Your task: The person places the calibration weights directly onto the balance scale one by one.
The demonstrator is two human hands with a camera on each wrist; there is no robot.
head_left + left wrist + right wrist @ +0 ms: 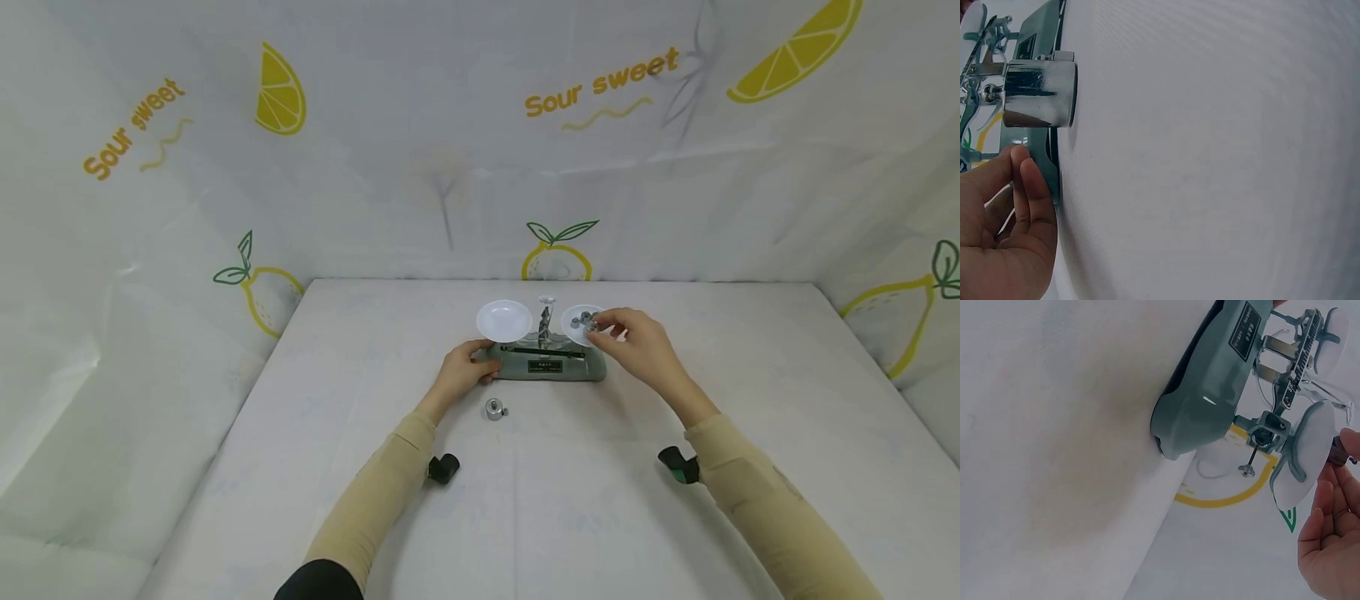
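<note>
A green-grey balance scale (pixel 551 367) stands on the table with two white pans. With thumb and fingers, my left hand (pixel 459 372) grips the left end of its base, as the left wrist view shows from close up. The left pan (pixel 504 322) is bare. Several small metal weights (pixel 584 318) sit on the right pan (pixel 567 333). Over that pan's right side, my right hand (pixel 636 343) pinches a small metal weight (pixel 1337 452) between thumb and fingertips, partly hidden by them. A larger shiny metal cylinder (pixel 494 408) stands in front of the base, near my left hand.
A white cloth with lemon prints covers the table (pixel 570 508) and the wall (pixel 375 167) behind it. Dark wrist-worn devices (pixel 444 468) show beside both forearms.
</note>
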